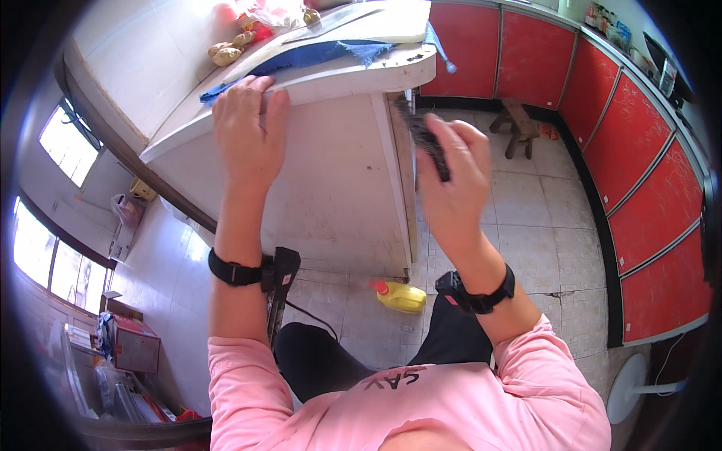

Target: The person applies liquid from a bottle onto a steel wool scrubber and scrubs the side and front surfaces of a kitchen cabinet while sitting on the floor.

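My right hand [459,169] grips a dark, fibrous scouring pad [430,144], blurred at its upper end. The pad is beside the vertical corner edge [399,163] of a white cabinet; whether it touches the edge I cannot tell. My left hand [248,121] rests over the front edge of the white countertop [344,84], its thumb apart from the fingers. Close to those fingertips, a blue frayed cloth [304,56] lies along the counter. The cabinet's pale side panel [333,180] shows brownish stains near its right side.
A yellow bottle with a red cap [403,297] lies on the tiled floor below the cabinet. Ginger [228,53] and a wide blade [333,22] sit on the counter. Red cabinets [637,163] line the right, with a wooden stool [514,125] near them. Boxes [135,344] stand lower left.
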Demonstrator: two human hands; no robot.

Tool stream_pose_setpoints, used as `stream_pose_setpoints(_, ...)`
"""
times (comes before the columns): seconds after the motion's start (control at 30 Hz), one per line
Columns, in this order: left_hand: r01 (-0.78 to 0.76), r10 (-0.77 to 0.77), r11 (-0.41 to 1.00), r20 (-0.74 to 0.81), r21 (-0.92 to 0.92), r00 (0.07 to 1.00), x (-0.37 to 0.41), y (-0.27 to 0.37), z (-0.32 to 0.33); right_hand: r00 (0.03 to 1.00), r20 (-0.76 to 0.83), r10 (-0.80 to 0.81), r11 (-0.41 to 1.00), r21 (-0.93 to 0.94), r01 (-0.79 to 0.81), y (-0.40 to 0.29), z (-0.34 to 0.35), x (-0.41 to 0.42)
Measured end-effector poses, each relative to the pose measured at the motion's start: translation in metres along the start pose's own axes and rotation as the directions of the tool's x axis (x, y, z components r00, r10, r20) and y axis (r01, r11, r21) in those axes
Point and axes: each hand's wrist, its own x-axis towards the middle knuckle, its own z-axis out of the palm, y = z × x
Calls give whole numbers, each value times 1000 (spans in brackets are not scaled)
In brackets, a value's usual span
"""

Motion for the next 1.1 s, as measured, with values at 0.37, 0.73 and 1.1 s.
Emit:
stream_pose_setpoints(0.37, -55, 55, 998, -146, 3, 988, -8, -6, 24, 997, 78, -11, 982, -185, 25, 12, 34, -15)
stream_pose_setpoints(0.73, -79, 78, 997, -208, 6, 975, -7, -11, 30, 984, -123, 129, 991, -8, -130, 10, 20, -7)
stream_pose_setpoints(1.1, -103, 93, 994, -257, -28, 962, -10, -13, 35, 994, 91, -64, 992, -106, 74, 37, 31, -26)
